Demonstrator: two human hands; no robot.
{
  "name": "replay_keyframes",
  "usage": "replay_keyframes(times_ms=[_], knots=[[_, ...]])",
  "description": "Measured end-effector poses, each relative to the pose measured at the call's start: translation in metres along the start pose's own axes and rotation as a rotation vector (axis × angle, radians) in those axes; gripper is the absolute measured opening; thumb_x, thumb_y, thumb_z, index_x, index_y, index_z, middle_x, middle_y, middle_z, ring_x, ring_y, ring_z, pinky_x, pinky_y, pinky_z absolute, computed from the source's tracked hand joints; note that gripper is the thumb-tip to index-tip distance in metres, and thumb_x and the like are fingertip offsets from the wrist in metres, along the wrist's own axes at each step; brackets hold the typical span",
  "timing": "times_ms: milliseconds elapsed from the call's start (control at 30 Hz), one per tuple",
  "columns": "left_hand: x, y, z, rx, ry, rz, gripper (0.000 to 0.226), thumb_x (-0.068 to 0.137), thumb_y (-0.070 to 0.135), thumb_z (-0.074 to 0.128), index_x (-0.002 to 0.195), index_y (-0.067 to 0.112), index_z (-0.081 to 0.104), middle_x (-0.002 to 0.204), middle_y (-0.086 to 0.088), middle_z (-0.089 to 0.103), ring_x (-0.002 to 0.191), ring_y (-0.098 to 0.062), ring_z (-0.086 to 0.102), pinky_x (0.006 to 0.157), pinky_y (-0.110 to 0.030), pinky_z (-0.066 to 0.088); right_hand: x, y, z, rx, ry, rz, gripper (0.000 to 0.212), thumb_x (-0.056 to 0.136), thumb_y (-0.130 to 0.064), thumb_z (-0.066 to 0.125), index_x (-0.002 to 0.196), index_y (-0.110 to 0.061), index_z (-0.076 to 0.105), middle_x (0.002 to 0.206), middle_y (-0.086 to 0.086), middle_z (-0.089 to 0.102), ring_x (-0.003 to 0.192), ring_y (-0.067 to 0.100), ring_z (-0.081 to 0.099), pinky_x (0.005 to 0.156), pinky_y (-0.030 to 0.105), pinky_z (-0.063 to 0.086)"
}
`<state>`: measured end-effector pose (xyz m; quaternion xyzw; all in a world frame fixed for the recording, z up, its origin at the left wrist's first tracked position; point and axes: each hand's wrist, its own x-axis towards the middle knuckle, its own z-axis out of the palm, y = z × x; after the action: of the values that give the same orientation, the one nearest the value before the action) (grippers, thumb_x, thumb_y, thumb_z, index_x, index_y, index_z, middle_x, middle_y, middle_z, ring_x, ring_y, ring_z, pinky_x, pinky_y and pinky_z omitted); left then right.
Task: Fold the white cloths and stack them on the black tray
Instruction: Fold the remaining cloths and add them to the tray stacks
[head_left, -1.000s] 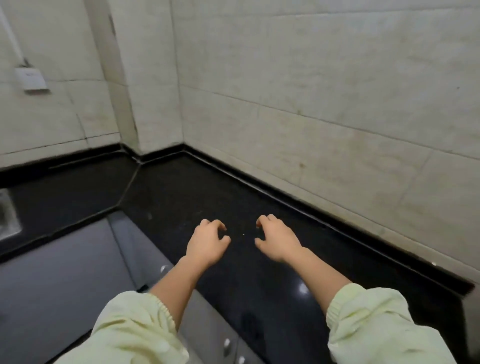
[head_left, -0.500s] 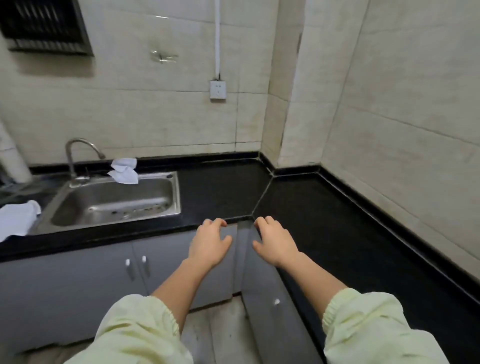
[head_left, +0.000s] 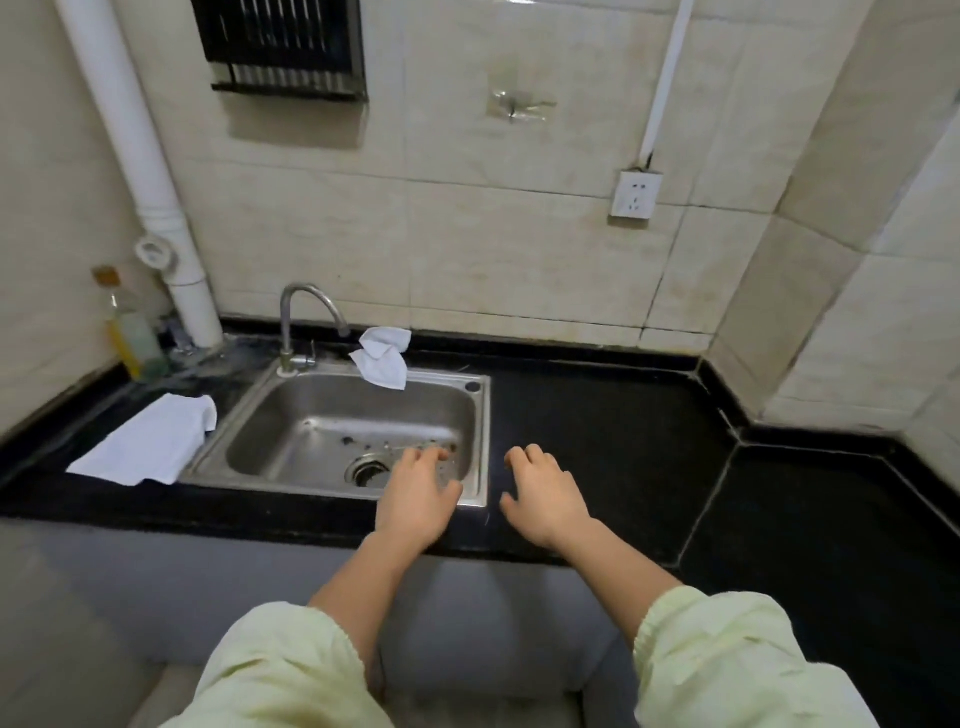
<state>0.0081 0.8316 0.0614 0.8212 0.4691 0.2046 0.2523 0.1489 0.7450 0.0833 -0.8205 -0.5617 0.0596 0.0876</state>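
Both hands hang empty, fingers loosely spread: the left hand (head_left: 418, 501) over the sink (head_left: 480, 447) rim, the right hand (head_left: 545, 496) over the bare counter (head_left: 597, 441). One white cloth (head_left: 145, 441) lies flat left of the sink, its long axis slanting toward the near-left edge. A crumpled cloth (head_left: 382, 358) droops beside the faucet (head_left: 306, 322), probably dropped. No black tray shows.
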Motion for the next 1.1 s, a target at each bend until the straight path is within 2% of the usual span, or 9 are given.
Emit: replay_keyframes(times_ms=[300, 500, 633, 767, 933, 1000, 1100], knots=[[0.144, -0.062, -0.003, -0.033, 0.019, -0.074, 0.038, 0.088, 0.025, 0.058, 0.125, 0.016, 0.054, 0.127, -0.005, 0.05, 0.114, -0.024, 0.052, 0.095, -0.035, 0.044, 0.159, -0.03, 0.031, 0.009, -0.075, -0.044, 0.043, 0.092, -0.028, 0.054, 0.132, -0.017, 0.041, 0.133, 0.005, 0.044, 0.123, 0.025, 0.043, 0.098, 0.041, 0.042], [0.256, -0.115, 0.014, -0.05, -0.008, -0.138, 0.039, 0.09, 0.025, 0.057, 0.128, 0.018, 0.054, 0.129, -0.003, 0.048, 0.116, -0.021, 0.05, 0.091, -0.033, 0.044, 0.272, -0.043, 0.07, 0.061, -0.113, 0.016, 0.045, 0.091, -0.031, 0.054, 0.133, -0.02, 0.041, 0.133, 0.002, 0.045, 0.123, 0.022, 0.043, 0.102, 0.038, 0.039], [0.323, -0.149, 0.032, -0.091, -0.048, -0.198, 0.036, 0.089, 0.021, 0.057, 0.125, 0.016, 0.055, 0.125, -0.006, 0.052, 0.111, -0.022, 0.052, 0.089, -0.033, 0.046, 0.344, -0.046, 0.093, 0.074, -0.147, 0.062, 0.042, 0.091, -0.028, 0.052, 0.131, -0.02, 0.044, 0.133, 0.002, 0.046, 0.124, 0.021, 0.043, 0.104, 0.039, 0.04], [0.37, -0.177, 0.047, -0.11, -0.02, -0.227, 0.037, 0.091, 0.02, 0.055, 0.128, 0.017, 0.052, 0.129, -0.006, 0.05, 0.116, -0.022, 0.048, 0.089, -0.034, 0.046, 0.4, -0.047, 0.114, 0.075, -0.168, 0.039, 0.036, 0.096, -0.026, 0.048, 0.131, -0.017, 0.045, 0.133, 0.004, 0.046, 0.124, 0.023, 0.041, 0.103, 0.038, 0.038], [0.416, -0.207, 0.059, -0.087, 0.065, -0.26, 0.047, 0.093, 0.018, 0.053, 0.139, 0.02, 0.042, 0.141, -0.009, 0.035, 0.124, -0.029, 0.039, 0.096, -0.038, 0.043, 0.454, -0.055, 0.151, 0.086, -0.204, 0.008, 0.038, 0.098, -0.027, 0.045, 0.135, -0.017, 0.043, 0.136, 0.004, 0.044, 0.127, 0.023, 0.039, 0.106, 0.038, 0.035], [0.43, -0.211, 0.06, -0.035, 0.084, -0.28, 0.053, 0.096, 0.023, 0.05, 0.147, 0.025, 0.034, 0.147, -0.012, 0.028, 0.127, -0.031, 0.035, 0.1, -0.039, 0.038, 0.47, -0.062, 0.161, 0.137, -0.19, 0.029, 0.038, 0.099, -0.029, 0.047, 0.136, -0.018, 0.044, 0.136, 0.003, 0.045, 0.128, 0.021, 0.04, 0.109, 0.037, 0.035], [0.448, -0.217, 0.071, 0.029, 0.056, -0.305, 0.055, 0.099, 0.034, 0.043, 0.15, 0.037, 0.024, 0.155, -0.011, 0.018, 0.136, -0.029, 0.019, 0.105, -0.044, 0.032, 0.494, -0.07, 0.178, 0.207, -0.149, 0.071, 0.038, 0.098, -0.033, 0.048, 0.133, -0.018, 0.044, 0.13, 0.003, 0.045, 0.121, 0.019, 0.043, 0.103, 0.034, 0.042]])
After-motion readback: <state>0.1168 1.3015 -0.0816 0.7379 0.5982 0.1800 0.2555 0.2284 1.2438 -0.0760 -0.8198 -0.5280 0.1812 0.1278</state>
